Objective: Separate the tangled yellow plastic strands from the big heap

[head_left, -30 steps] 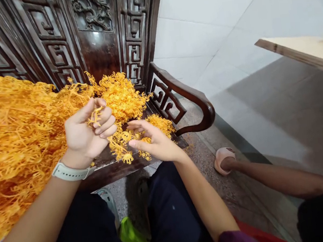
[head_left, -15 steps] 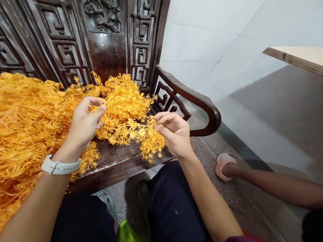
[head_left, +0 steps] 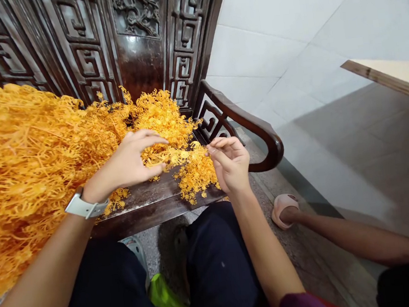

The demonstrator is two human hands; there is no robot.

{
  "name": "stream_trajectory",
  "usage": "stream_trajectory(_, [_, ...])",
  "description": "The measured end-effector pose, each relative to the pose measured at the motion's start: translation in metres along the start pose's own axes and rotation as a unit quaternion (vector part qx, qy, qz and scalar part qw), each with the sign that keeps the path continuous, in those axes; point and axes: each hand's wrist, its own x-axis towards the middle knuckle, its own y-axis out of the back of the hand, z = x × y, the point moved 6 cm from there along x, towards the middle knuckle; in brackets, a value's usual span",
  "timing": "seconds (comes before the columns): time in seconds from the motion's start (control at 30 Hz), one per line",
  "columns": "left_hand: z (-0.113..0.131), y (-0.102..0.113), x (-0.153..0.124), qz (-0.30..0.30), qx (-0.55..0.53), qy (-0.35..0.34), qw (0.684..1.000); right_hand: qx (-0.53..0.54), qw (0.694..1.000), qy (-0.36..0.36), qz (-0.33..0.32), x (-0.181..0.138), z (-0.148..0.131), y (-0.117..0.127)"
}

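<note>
- Head view: the left hand [head_left: 134, 159] is spread, thumb and fingers well apart, palm side toward the right; no stem shows in its gap.
- The right hand [head_left: 232, 165] has thumb and forefinger brought together, pinching the edge of a small yellow-orange sprig [head_left: 197, 176]; the exact spot of the grip is too small to make out.
- That sprig hangs near the front edge of a dark wooden bench [head_left: 153, 194], between the two hands and nearer the right one.
- Behind it, against the carved backrest [head_left: 143, 67], lies a bushy yellow-orange clump [head_left: 161, 114].
- A far larger yellow-orange heap [head_left: 31, 158] fills the left side, beside and behind the left forearm.
- A pale watch strap [head_left: 85, 206] circles the left wrist.
- Right of the right hand curves the bench's armrest [head_left: 261, 137].
- Farther right, another person's foot wears a pale pink shoe [head_left: 284, 206] on the floor.
</note>
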Motion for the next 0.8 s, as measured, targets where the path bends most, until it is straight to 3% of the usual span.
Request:
stream_trajectory(0.1, [0.004,-0.017,-0.003,-0.062,0.064,-0.005,0.996,0.031,0.999,-0.034,-0.002,0.000,0.003,0.000])
stream_trajectory(0.33, [0.005,-0.047,-0.003,-0.039,0.192,0.007,0.981,0.112,0.983,-0.135,-0.062,-0.011,0.004,-0.021])
stream_trajectory(0.57, [0.008,-0.056,0.001,-0.045,0.047,0.038,0.997,0.103,0.979,-0.155,-0.088,-0.015,0.005,-0.027])
stream_trajectory(0.7, [0.021,-0.051,0.000,0.007,0.074,0.040,0.996,0.096,0.977,-0.149,-0.115,-0.017,0.004,-0.030])
stream_trajectory(0.8, [0.035,-0.045,-0.001,0.025,0.105,-0.015,0.994,0.090,0.971,-0.147,-0.165,-0.020,0.003,-0.035])
